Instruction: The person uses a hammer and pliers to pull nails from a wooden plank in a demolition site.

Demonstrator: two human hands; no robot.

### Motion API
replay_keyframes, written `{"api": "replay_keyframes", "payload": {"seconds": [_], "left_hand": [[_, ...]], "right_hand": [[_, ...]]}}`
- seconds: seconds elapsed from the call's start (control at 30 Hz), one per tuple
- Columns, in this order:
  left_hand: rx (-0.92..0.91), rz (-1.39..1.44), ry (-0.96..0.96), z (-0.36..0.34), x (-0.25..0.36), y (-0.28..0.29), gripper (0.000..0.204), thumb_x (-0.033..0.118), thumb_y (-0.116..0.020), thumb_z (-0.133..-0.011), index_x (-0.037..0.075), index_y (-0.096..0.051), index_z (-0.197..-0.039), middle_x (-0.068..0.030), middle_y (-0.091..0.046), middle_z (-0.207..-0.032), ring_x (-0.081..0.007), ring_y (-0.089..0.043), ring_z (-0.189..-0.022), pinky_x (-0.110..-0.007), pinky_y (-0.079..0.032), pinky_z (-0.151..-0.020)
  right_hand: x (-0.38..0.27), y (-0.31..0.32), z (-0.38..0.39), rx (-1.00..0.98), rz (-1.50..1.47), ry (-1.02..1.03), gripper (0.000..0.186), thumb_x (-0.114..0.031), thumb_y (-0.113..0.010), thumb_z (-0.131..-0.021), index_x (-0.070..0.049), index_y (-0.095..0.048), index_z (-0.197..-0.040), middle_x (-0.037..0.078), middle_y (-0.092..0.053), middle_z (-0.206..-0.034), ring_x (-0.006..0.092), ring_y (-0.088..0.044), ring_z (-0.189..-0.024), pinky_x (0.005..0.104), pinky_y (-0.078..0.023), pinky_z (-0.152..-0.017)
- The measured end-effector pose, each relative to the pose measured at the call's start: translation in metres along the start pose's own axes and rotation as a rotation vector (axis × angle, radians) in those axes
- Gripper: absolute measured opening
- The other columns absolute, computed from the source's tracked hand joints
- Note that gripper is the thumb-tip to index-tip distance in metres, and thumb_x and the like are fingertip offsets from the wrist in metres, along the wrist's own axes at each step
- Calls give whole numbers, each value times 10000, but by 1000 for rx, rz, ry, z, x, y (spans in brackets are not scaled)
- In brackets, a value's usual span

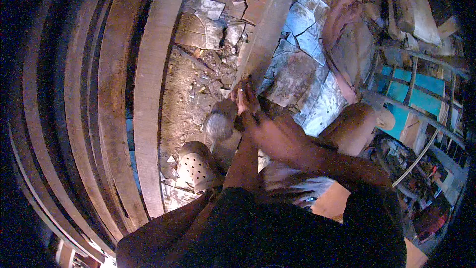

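Observation:
My two hands meet over a long wooden beam that runs away from me. My right hand reaches in from the right, its fingers bent and pressed together over the beam; what they grip, if anything, is hidden. My left hand lies at the beam just beyond, largely covered by the right, so its grip is unclear. Close beside them on the left is a rounded, shiny grey thing whose kind I cannot make out. A pale clog with round holes is nearer to me on the ground.
Several long planks lie side by side on the left. Broken tiles and rubble cover the ground around the beam. A crumpled reddish cloth lies at the right, near a metal frame and a dark heap of clutter.

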State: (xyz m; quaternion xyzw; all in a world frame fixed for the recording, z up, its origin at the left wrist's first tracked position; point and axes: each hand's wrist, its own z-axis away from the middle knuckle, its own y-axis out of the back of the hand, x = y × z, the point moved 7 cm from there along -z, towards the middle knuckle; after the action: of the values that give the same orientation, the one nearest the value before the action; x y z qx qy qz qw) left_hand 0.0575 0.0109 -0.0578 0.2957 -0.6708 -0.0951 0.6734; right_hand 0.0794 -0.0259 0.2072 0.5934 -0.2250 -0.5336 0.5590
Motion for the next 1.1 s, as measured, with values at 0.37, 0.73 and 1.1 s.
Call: {"api": "replay_keyframes", "payload": {"seconds": [0.37, 0.73, 1.1], "left_hand": [[10, -121, -38, -9, 46, 12, 241, 152, -562, -871, 78, -604, -1097, -125, -621, -1082, -332, -572, -984, -439, -448, -858], [-39, -115, -59, -1, 39, 11, 269, 176, -559, -872, 79, -592, -1121, -124, -606, -1104, -337, -554, -1009, -451, -435, -873], [-79, -135, -79, -1, 26, 11, 298, 199, -557, -872, 80, -579, -1145, -123, -590, -1126, -342, -536, -1033, -462, -422, -889]], "right_hand": [[23, -24, 17, -109, -58, -88, 431, -171, -525, -844, 18, -438, -1222, 181, -637, -758, 291, -659, -597, 408, -530, -484], [25, -12, -4, 8, 16, -12, 485, -172, -505, -863, 15, -398, -1297, 148, -653, -807, 294, -649, -571, 415, -524, -461], [41, -54, -6, -427, 267, -79, 447, -141, -509, -832, 22, -424, -1240, 163, -642, -811, 273, -644, -532, 384, -523, -434]]}}
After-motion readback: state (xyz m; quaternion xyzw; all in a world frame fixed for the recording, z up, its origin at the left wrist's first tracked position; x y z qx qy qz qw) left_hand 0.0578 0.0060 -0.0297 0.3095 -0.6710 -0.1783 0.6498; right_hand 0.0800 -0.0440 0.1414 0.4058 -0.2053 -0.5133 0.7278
